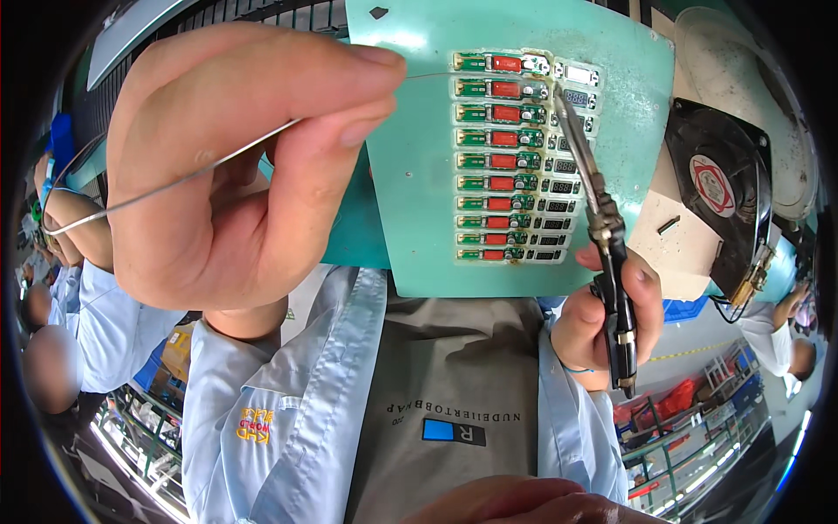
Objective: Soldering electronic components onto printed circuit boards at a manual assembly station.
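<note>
Hands at a soldering bench, seen from a head camera looking down. Landmark: a green jig [419,175] that fills the upper middle of the view and carries a column of small circuit boards [502,157], each with a red part and a tiny dark display beside it.

Left of the jig, very close to the camera, the left hand [227,166] pinches a thin solder wire [175,182] between thumb and forefinger. The wire runs from the far left edge, through the pinch, and on across the jig's face to end at the top boards in the column.

Below the jig's right corner, the right hand [611,319] is closed around the dark handle of a soldering iron [602,227]. The iron slants up over the jig, its metal tip meeting the wire's end at the upper boards; whether tip and wire touch cannot be told.

Right of the jig sits a small black fan [720,188] with a red centre label.

Under the jig, the pale blue sleeves [297,393] of the wearer show, over a grey apron [445,384].

Far left of the jig, another person's arm [74,227] in pale blue is visible.
</note>
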Available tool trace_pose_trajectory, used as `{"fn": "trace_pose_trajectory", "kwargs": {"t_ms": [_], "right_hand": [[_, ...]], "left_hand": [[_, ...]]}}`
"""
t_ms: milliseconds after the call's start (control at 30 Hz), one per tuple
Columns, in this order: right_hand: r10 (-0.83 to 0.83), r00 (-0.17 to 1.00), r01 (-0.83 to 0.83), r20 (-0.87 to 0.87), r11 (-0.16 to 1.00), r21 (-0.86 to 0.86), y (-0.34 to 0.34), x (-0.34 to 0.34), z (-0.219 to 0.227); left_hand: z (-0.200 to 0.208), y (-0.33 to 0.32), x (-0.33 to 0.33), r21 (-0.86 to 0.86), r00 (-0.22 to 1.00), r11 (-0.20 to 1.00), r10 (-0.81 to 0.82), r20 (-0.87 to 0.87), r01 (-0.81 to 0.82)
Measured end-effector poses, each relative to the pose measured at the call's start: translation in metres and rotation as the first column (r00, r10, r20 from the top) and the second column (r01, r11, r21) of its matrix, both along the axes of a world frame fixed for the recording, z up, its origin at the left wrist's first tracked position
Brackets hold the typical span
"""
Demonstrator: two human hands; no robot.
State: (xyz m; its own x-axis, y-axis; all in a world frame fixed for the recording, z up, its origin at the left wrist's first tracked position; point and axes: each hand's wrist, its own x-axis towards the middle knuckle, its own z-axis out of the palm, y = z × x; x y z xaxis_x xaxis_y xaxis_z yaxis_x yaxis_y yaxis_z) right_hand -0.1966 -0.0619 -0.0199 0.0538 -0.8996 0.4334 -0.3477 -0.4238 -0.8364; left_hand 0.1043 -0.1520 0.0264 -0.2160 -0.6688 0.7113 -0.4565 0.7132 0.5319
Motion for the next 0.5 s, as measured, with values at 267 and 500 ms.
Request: {"fn": "trace_pose_trajectory", "kwargs": {"t_ms": [267, 500], "right_hand": [[-0.002, 0.999, 0.001, -0.041, 1.000, -0.011, 0.007, -0.008, 0.004], [0.025, 0.991, -0.010, -0.135, 0.994, 0.108, 0.015, -0.005, 0.013]], "left_hand": [[0.011, 0.015, -0.003, 0.033, 0.995, 0.998, 0.054, 0.086, -0.057], [0.009, 0.020, -0.006, 0.057, 0.989, 0.995, 0.076, 0.125, -0.084]]}}
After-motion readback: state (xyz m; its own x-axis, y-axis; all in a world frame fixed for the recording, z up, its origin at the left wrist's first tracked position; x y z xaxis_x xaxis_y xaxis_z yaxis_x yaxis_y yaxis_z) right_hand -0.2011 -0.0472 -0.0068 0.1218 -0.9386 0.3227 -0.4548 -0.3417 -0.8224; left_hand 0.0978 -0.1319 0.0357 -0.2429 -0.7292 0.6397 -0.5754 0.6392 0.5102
